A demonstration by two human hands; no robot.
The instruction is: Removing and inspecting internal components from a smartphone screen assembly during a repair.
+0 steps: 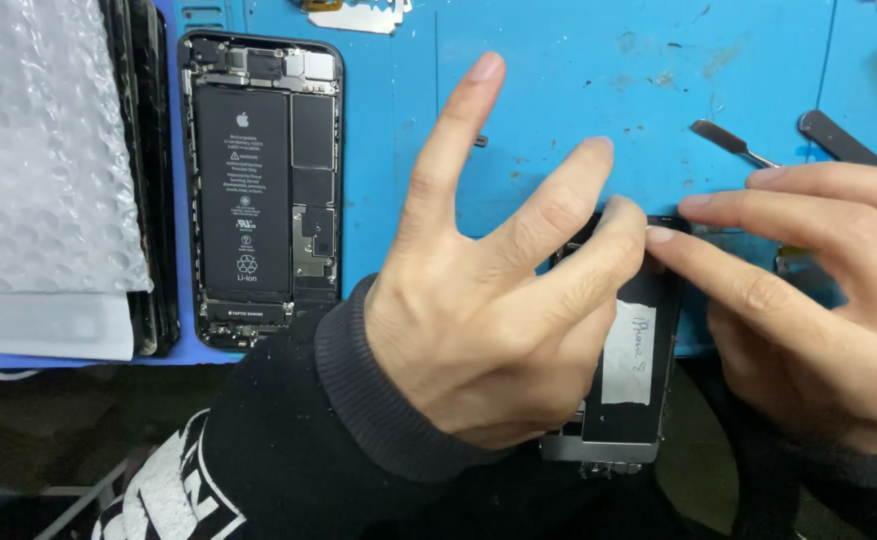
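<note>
1. Head view: my left hand [479,320] pinches the top edge of a dark phone panel [631,400] (white label on it), index and middle fingers splayed upward.
2. My right hand [809,300] touches the same edge with two fingertips, not clamped.
3. The panel sits at the blue mat's [559,100] near edge.
4. An opened phone [262,190] lies well left.
</note>
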